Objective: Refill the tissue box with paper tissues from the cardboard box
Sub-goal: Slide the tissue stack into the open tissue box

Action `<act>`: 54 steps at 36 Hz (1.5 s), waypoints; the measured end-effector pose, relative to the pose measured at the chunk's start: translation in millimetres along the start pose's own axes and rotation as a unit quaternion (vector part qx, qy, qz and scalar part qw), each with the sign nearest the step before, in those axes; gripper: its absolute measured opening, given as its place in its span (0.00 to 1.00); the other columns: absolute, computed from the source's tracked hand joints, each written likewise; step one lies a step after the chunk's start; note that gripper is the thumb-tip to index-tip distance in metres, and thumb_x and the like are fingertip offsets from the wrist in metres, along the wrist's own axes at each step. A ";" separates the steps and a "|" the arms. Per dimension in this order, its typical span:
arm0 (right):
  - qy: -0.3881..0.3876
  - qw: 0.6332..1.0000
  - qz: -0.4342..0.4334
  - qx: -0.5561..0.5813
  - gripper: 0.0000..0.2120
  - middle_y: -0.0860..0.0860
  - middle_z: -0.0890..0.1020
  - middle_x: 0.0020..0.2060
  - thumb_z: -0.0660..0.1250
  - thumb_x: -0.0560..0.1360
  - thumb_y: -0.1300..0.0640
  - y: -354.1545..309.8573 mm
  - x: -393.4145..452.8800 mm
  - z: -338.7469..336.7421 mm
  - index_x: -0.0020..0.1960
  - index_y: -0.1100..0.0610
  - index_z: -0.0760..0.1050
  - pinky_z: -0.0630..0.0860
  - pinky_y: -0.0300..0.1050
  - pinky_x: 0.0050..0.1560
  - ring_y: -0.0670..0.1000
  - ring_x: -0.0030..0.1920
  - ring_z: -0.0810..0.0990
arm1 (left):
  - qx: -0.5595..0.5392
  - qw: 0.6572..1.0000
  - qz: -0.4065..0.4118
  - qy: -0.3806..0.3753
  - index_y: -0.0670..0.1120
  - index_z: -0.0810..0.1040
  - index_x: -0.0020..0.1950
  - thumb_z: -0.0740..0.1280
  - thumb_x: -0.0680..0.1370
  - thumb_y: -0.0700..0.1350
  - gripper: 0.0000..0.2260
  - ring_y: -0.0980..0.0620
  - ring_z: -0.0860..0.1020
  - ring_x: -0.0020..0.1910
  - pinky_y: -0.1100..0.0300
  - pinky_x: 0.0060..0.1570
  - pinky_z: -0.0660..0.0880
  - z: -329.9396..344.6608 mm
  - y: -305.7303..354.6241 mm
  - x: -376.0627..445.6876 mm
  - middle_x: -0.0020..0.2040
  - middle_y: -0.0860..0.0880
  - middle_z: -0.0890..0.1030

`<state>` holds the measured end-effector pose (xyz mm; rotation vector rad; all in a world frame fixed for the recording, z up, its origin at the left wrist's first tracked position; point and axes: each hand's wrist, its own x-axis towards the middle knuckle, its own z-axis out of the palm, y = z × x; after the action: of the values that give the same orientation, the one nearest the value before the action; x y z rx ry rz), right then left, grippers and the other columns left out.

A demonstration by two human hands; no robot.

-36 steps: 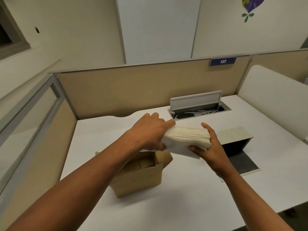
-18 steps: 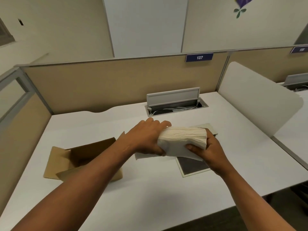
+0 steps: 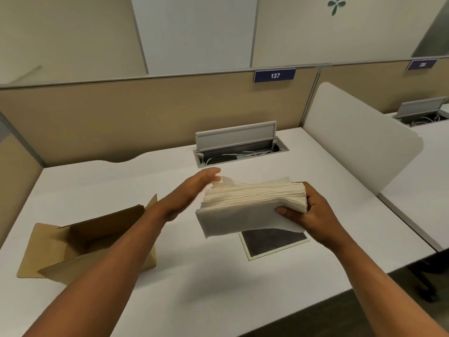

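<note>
The stack (image 3: 252, 203) of tissues hangs in the air over the middle of the desk (image 3: 218, 283), out of the carton (image 3: 80, 242) and just above the tissue box (image 3: 274, 242), which it mostly hides; only the dark panel with its pale rim shows below the stack and a pale corner behind it. The right hand (image 3: 313, 215) alone carries it, fingers closed around the right end, thumb under and the rest over the top; the loose left end sags and fans, the bottom sheet drooping lowest. Half a second ago both hands clamped the stack, the left wrapped over its left end; now the left hand (image 3: 192, 190) has let go, its fingers straight and spread, flat beside the fanned edge and perhaps brushing the top sheet, though blur keeps me from saying whether it touches. The view has also swung, so the carton sits farther left, flaps open, well apart from the stack.

I judge the pick from the carton done and the stack being squared or readied for loading; the one-handed hold is the weak point, since unsupported sheets may slide or peel off; the left hand likely needs to steady that end before the stack goes down into the tissue box, whose opening I cannot see from here.
</note>
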<state>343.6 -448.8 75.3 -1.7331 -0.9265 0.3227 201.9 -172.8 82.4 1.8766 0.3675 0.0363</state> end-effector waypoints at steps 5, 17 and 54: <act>-0.024 1.000 0.011 -0.013 0.25 0.37 0.80 0.56 0.74 0.68 0.35 1.6 15.7 0.7 0.62 0.34 0.72 0.78 0.33 0.48 0.44 0.58 0.79 | -0.211 0.975 -0.063 0.023 0.53 0.71 0.72 0.48 0.71 0.74 0.38 0.49 0.73 0.68 0.47 0.72 0.63 3.6 -26.8 24.3 0.70 0.51 0.76; -0.071 0.995 0.071 0.008 0.22 0.38 0.81 0.54 0.74 0.67 0.38 12.1 52.7 -3.2 0.59 0.31 0.73 0.79 0.35 0.47 0.45 0.56 0.80 | -0.478 0.865 -0.154 0.014 0.48 0.82 0.64 0.57 0.67 0.76 0.40 0.38 0.79 0.63 0.42 0.58 0.78 15.5 -65.6 66.4 0.65 0.42 0.80; -0.173 0.873 0.438 0.127 0.27 0.46 0.75 0.67 0.58 0.80 0.37 212.9 49.8 -45.5 0.75 0.48 0.65 0.69 0.57 0.69 0.52 0.66 0.73 | -0.364 0.840 -0.364 0.170 0.51 0.74 0.68 0.75 0.70 0.62 0.30 0.45 0.80 0.59 0.50 0.48 0.82 200.4 -100.5 73.6 0.60 0.47 0.82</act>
<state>494.6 -466.4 -88.2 -1.7772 -0.2434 1.3234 289.6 -308.5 -89.6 0.8819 1.1255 -0.0076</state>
